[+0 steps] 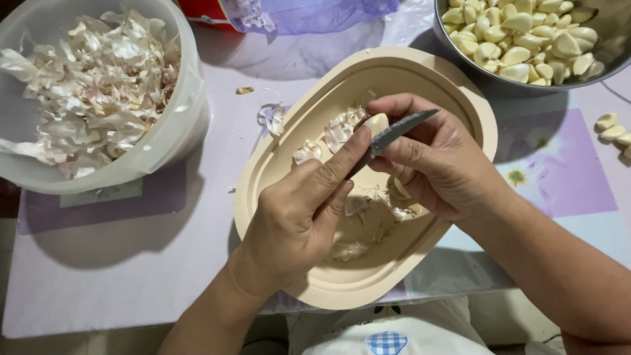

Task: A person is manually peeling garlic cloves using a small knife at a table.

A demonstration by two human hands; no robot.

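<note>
Your left hand [299, 217] sits at the center of the view, coming up from six o'clock, with its fingers curled tight around the handle of a small knife [391, 135]. The thumb presses along the dark blade, which points toward two o'clock. Your right hand [434, 164] enters from four o'clock and pinches a garlic clove [377, 122] between thumb and fingertips. The clove rests against the blade's edge, just above the middle of the view.

Both hands hover over a beige oval tray [453, 85] that fills the middle of the table. Loose garlic skins [338, 131] lie inside it, some at twelve o'clock from your left hand, more beneath your palms.

At ten o'clock stands a translucent plastic tub [187, 125], heaped with papery garlic peelings [92, 85]. At one o'clock, partly cut off by the frame, a metal bowl [513, 85] holds many peeled cloves [519, 36], pale yellow and glossy. At three o'clock, by the right edge, a few more loose cloves [611, 128] lie on the lilac tablecloth [118, 263], well apart from the tray. At twelve o'clock, a purple mesh bag [309, 13] lies along the top edge, beside a red container [207, 13]. A small scrap of skin [244, 90] lies on the cloth between tub and tray.
</note>
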